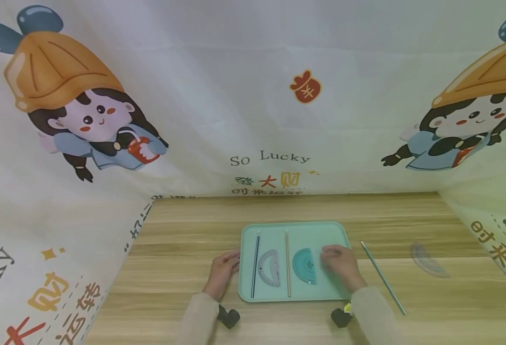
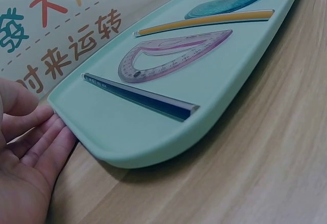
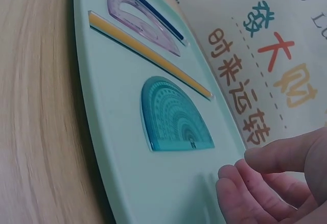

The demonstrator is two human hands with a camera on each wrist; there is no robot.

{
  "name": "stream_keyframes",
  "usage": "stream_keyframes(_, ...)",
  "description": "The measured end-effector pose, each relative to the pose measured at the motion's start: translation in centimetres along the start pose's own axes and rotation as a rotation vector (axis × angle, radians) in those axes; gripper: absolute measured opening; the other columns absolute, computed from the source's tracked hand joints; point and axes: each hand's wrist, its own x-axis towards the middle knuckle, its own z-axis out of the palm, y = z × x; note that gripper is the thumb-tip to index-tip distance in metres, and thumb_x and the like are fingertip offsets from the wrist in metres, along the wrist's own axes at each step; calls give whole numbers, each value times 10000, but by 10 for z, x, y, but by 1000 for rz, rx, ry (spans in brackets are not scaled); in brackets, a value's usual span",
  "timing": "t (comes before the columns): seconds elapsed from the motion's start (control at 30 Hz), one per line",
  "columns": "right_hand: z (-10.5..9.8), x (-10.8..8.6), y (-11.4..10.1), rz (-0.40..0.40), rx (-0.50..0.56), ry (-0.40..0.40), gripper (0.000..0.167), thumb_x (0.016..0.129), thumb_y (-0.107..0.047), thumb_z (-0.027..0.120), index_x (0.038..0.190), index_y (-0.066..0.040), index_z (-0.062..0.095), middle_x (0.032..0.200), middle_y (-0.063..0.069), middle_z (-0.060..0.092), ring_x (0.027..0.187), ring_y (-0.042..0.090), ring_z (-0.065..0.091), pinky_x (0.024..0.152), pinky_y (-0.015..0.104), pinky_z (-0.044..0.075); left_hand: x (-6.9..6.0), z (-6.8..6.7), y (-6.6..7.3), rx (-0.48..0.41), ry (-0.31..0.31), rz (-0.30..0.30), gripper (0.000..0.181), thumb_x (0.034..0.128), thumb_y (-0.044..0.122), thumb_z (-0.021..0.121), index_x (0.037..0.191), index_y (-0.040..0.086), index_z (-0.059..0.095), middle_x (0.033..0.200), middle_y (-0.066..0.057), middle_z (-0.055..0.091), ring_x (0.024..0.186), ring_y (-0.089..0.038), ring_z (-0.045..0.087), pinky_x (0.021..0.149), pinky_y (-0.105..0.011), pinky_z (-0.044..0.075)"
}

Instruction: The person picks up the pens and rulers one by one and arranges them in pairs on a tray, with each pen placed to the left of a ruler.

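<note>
A mint-green tray (image 1: pixel 293 295) lies on the table. From left to right it bears a dark blue pencil (image 1: pixel 256 263), a clear purplish protractor (image 1: pixel 263 269), a yellow pencil (image 1: pixel 288 263) and a teal protractor (image 1: pixel 304 266). My left hand (image 1: pixel 223 270) is at the tray's left edge; in the left wrist view its extended fingers (image 2: pixel 46 137) touch the rim. Over the tray's right part, beside the teal protractor, hovers my right hand (image 1: pixel 341 263). In the right wrist view its fingers (image 3: pixel 250 196) are loosely bent, thumb apart, with nothing between them.
Right of the tray, a green pencil (image 1: pixel 383 278) lies slantwise on the wooden table (image 1: pixel 184 230). Farther right is a clear protractor (image 1: pixel 428 260). A printed cloth (image 1: pixel 253 96) hangs behind the table and along both sides.
</note>
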Motion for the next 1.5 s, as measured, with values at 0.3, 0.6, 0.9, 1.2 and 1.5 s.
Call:
stream_keyframes(0.3, -16, -4, 3, 33, 15, -11, 375, 879, -52, 571, 1225, 90, 539, 1188, 281, 610, 1020, 322, 640, 822, 351, 613, -2, -1, 0, 0, -9, 8, 360, 972, 73, 443, 1291, -77, 516, 1342, -262, 521, 1237, -342, 535, 976, -264, 540)
stream_keyframes(0.6, -36, -13, 5, 45, 71, -11, 425, 907, -71, 560, 1293, 87, 480, 1274, 288, 555, 1080, 314, 620, 876, 338, 600, -4, -1, 3, -10, -26, 14, 370, 990, 85, 432, 1307, -97, 489, 1355, -281, 500, 1251, -351, 521, 1004, -286, 521)
stream_keyframes(0.9, -61, -20, 18, 33, 51, -2, 458, 922, -97, 552, 1319, 105, 443, 1264, 288, 558, 940, 135, 639, 808, 246, 605, -2, 1, 2, -4, -15, 5, 360, 981, 74, 440, 1295, -92, 504, 1342, -277, 514, 1234, -344, 538, 992, -276, 530)
stream_keyframes(1.2, -83, -26, 34, 65, 33, 54, 483, 922, -127, 566, 1332, 86, 425, 1248, 226, 595, 906, 36, 604, 774, 157, 565, -1, 0, 2, -4, -14, 11, 363, 977, 74, 443, 1296, -91, 502, 1342, -276, 514, 1229, -340, 544, 987, -265, 530)
stream_keyframes(1.5, -101, -32, 43, 72, -20, 142, 486, 892, -120, 598, 1307, 90, 455, 1143, 166, 667, 728, -106, 514, 686, 88, 497, -1, 0, 1, -8, -11, -7, 367, 983, 82, 438, 1305, -83, 497, 1348, -273, 511, 1233, -337, 541, 988, -266, 530)
